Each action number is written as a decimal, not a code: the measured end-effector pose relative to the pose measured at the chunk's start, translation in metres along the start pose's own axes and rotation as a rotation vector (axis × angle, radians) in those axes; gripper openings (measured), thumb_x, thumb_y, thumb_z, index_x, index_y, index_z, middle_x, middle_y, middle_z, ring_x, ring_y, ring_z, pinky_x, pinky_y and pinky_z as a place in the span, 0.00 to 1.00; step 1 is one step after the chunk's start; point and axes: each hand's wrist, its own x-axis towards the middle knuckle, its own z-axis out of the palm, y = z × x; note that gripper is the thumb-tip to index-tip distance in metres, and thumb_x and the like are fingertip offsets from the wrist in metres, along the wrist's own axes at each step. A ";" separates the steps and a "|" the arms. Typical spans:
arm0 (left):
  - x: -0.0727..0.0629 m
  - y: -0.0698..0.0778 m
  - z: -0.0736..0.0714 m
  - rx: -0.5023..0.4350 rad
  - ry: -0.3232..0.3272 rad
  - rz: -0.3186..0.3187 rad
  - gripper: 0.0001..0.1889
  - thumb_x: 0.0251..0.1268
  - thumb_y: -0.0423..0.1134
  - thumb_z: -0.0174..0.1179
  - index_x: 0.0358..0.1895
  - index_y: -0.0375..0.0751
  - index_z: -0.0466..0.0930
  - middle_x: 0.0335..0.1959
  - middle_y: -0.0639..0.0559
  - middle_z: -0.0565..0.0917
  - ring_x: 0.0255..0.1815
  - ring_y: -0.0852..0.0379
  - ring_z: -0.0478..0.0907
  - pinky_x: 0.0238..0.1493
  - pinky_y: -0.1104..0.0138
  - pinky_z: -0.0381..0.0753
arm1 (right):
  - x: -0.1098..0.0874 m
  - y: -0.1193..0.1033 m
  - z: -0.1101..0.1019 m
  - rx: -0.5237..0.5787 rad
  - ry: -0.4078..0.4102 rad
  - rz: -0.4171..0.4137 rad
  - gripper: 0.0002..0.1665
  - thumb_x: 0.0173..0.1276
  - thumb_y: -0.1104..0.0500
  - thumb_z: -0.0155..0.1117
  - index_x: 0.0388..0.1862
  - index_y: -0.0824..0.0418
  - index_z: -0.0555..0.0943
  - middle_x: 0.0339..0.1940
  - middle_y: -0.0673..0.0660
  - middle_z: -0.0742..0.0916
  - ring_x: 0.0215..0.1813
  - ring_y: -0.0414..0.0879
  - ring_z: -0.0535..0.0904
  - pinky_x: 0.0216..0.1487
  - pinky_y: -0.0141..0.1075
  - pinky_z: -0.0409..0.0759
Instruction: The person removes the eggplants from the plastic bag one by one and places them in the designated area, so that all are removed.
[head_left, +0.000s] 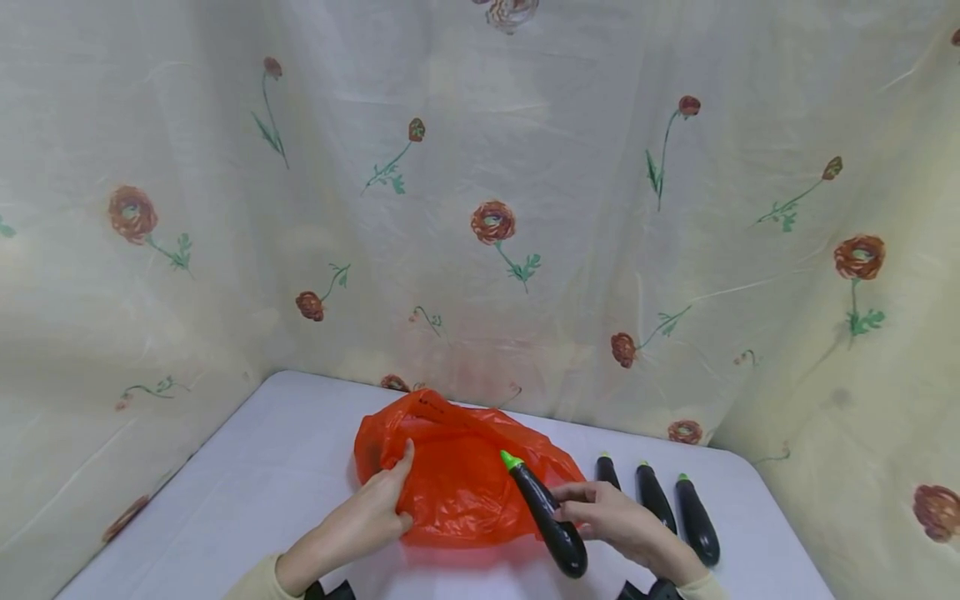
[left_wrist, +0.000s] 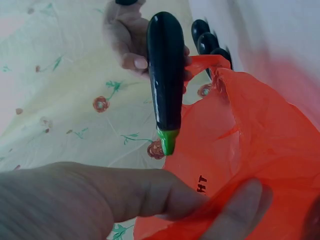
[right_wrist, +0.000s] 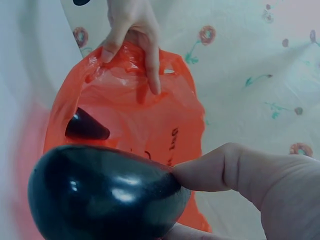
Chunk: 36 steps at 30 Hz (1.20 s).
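A red plastic bag (head_left: 468,492) lies on the white table, its mouth held up. My left hand (head_left: 363,517) grips the bag's rim, thumb on one side and fingers on the other. Between the thumb and fingers of my right hand (head_left: 615,521) is a glossy dark eggplant (head_left: 551,521) with a bright green stem end. Its stem end points at the bag and overlaps it in the head view. Inside the bag, the right wrist view shows part of another dark eggplant (right_wrist: 87,125).
Three more eggplants lie in a row right of the bag, the outermost eggplant (head_left: 697,521) nearest the table's right edge. The white table (head_left: 292,450) is backed and flanked by a flower-patterned curtain (head_left: 570,333).
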 end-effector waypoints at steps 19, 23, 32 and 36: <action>0.001 -0.002 0.001 -0.005 -0.015 -0.021 0.46 0.53 0.22 0.57 0.74 0.24 0.40 0.21 0.54 0.70 0.20 0.59 0.61 0.20 0.73 0.64 | -0.020 0.005 -0.018 0.010 0.004 0.030 0.30 0.64 0.58 0.60 0.63 0.70 0.73 0.51 0.58 0.83 0.47 0.48 0.77 0.49 0.42 0.79; 0.000 -0.001 0.000 -0.002 -0.007 0.003 0.46 0.53 0.22 0.57 0.74 0.24 0.39 0.21 0.53 0.73 0.20 0.60 0.59 0.19 0.72 0.63 | -0.024 0.007 -0.023 0.050 -0.026 -0.008 0.31 0.66 0.59 0.59 0.64 0.72 0.70 0.54 0.60 0.82 0.49 0.48 0.78 0.52 0.44 0.80; 0.000 0.000 -0.002 -0.015 -0.003 0.011 0.46 0.53 0.22 0.57 0.74 0.24 0.40 0.21 0.53 0.72 0.19 0.59 0.59 0.19 0.72 0.63 | -0.033 0.011 -0.034 0.079 -0.022 -0.027 0.30 0.67 0.59 0.57 0.64 0.73 0.69 0.53 0.61 0.82 0.47 0.49 0.79 0.54 0.45 0.80; 0.000 -0.001 -0.001 -0.002 0.001 0.019 0.46 0.53 0.22 0.57 0.74 0.23 0.41 0.22 0.52 0.73 0.20 0.59 0.59 0.20 0.72 0.64 | -0.035 0.016 -0.038 0.083 -0.005 -0.033 0.32 0.67 0.59 0.58 0.65 0.74 0.68 0.56 0.64 0.81 0.49 0.49 0.79 0.54 0.46 0.79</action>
